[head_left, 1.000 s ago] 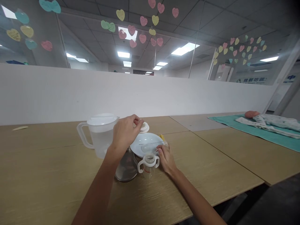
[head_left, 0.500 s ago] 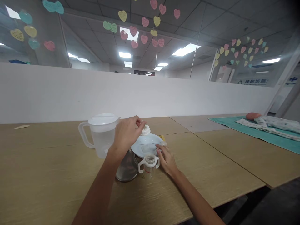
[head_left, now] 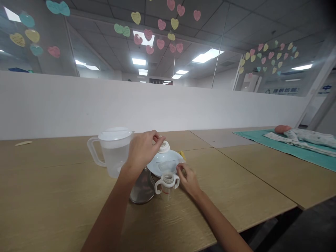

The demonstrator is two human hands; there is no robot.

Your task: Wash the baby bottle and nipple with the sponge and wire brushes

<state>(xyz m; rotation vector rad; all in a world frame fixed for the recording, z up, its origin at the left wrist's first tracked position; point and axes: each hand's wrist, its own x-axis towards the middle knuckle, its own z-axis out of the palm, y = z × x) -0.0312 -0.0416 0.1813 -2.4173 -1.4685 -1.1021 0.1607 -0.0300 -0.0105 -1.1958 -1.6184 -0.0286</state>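
Observation:
My left hand [head_left: 143, 148] reaches over the metal pot and pinches the top of a white bottle nipple with its collar [head_left: 164, 147], at the far edge of a pale blue plate [head_left: 154, 164]. A clear cover [head_left: 166, 166] lies on the plate. My right hand [head_left: 187, 176] is at the plate's right rim, thumb and fingertips pressed together; what they hold, if anything, is too small to tell. In front of the plate a clear bottle [head_left: 166, 192] with two white handles stands upright, its mouth uncovered. Beside it is a shiny metal pot [head_left: 142, 189].
A lidded clear pitcher [head_left: 112, 157] stands to the left of my left hand. Something yellow [head_left: 182, 154] shows behind the plate. On the far right, a teal mat [head_left: 252, 137] carries a doll-like figure in patterned cloth [head_left: 312, 137]. A low white wall [head_left: 78, 105] borders the table.
My right hand has drawn its fingers together and shifted slightly away from the clear cover. The collar under my left hand has moved slightly to the right.

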